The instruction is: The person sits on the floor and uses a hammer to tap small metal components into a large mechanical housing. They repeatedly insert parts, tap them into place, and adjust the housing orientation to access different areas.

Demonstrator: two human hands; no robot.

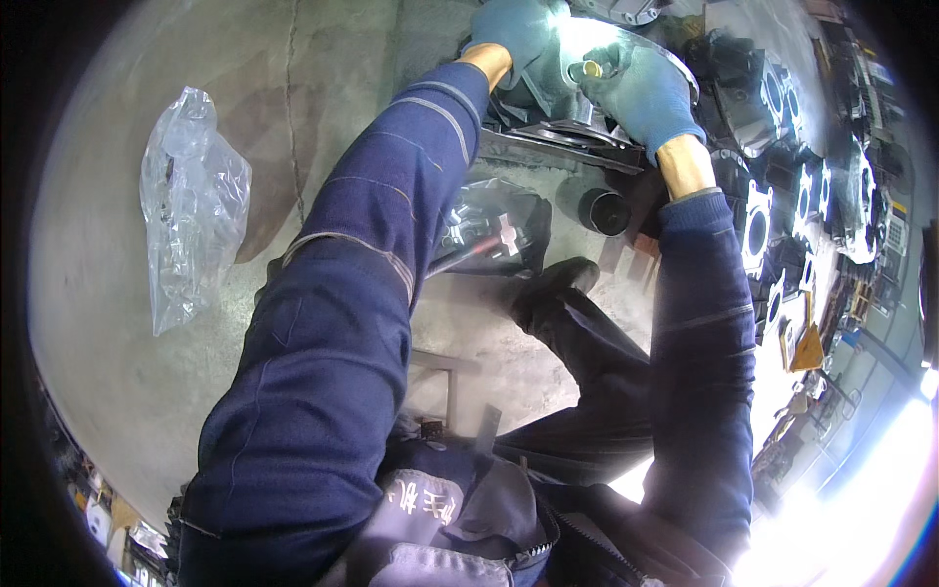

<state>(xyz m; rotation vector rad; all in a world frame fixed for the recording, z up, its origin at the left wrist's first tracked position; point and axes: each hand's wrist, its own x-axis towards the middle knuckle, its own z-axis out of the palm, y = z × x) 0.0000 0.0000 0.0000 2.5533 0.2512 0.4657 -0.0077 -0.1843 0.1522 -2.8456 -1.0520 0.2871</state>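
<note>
At the far left, a crumpled clear plastic bag (193, 210) is laid on the concrete floor (98, 284), and a stretch of that floor, crossed by a thin crack (292, 117), is left between the bag and the left sleeve (381, 166). The blue-gloved left hand (516, 37) is placed at the left side of a grey metal casting (544, 90), close to the upper edge of the view. Below the casting, beneath a dark straight edge (562, 152), a dark plastic bag with metal parts (501, 230) is set on the floor, and just to its right a black cylinder (603, 212) is seen with its round end exposed. The gloved right hand (650, 98) is laid over the casting's right side, its fingers bent beside a small yellowish round piece (593, 69). Because of the strong glare, it cannot be told how far the fingers of either hand are opened or whether anything is gripped. Further right, room beside the right hand is narrowed by rows of castings with round openings (758, 220), by which the right sleeve (702, 293) is closely bordered.
</note>
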